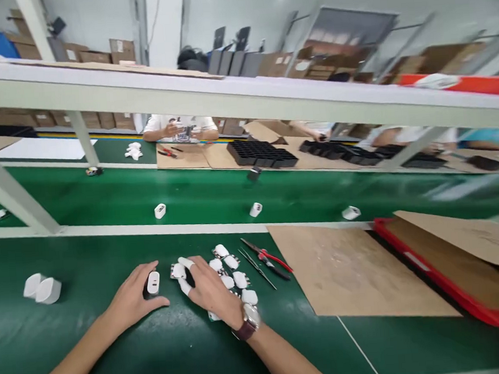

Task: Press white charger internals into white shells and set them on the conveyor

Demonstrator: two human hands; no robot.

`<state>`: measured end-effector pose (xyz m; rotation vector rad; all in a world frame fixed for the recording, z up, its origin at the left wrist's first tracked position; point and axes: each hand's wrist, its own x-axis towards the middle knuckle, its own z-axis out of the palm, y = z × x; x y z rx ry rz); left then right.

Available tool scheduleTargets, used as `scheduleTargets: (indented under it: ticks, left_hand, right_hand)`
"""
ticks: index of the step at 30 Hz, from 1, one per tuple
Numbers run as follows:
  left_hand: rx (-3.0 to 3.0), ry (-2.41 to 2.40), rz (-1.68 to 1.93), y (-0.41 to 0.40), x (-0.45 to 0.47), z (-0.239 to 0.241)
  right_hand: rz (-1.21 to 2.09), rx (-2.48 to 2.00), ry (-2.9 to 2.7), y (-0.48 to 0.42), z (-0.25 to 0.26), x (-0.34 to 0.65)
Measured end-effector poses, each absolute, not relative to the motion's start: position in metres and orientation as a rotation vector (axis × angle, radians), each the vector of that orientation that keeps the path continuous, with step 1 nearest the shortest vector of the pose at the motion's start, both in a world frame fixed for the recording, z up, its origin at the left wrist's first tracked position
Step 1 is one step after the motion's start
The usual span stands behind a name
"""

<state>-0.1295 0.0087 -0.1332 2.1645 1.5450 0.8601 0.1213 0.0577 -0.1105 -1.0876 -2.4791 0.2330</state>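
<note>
My left hand (131, 295) curves around a white charger housing (153, 282), its end with two port slots facing up; the thumb sticks out to the side. Between thumb and forefinger, both in white finger covers, my right hand (207, 284) grips a small charger insert (178, 270) with a white cap and metal parts at its left side. Beside and partly under the right hand lie several similar white-capped inserts (240, 279). Two white housings (49, 290) stand together at the far left of the green bench.
Tweezers (257, 268) and red-handled pliers (267, 257) lie right of the inserts. Further right are a cardboard sheet (341, 272) and a red-edged tray (426, 266). Behind a white rail, a green belt (202, 190) carries spaced white housings. Co-workers sit across, near black trays (262, 153).
</note>
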Motion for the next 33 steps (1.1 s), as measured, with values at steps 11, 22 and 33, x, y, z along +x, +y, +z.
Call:
scheduleTargets:
  ticks: [11,22,33]
  left_hand:
    - [2.116,1.404,0.934,-0.005,-0.131,-0.145]
    - [2.22,1.395,0.981,-0.007,-0.129,-0.142]
    - [2.188,1.36,0.928,-0.009,-0.127,-0.143]
  right_hand:
    - [0.37,-0.796,-2.337,0.03,-0.1,0.108]
    - [0.252,-0.715,-2.471,0.028,-0.094,0.104]
    - [0.216,-0.756,-2.623,0.027,-0.091,0.1]
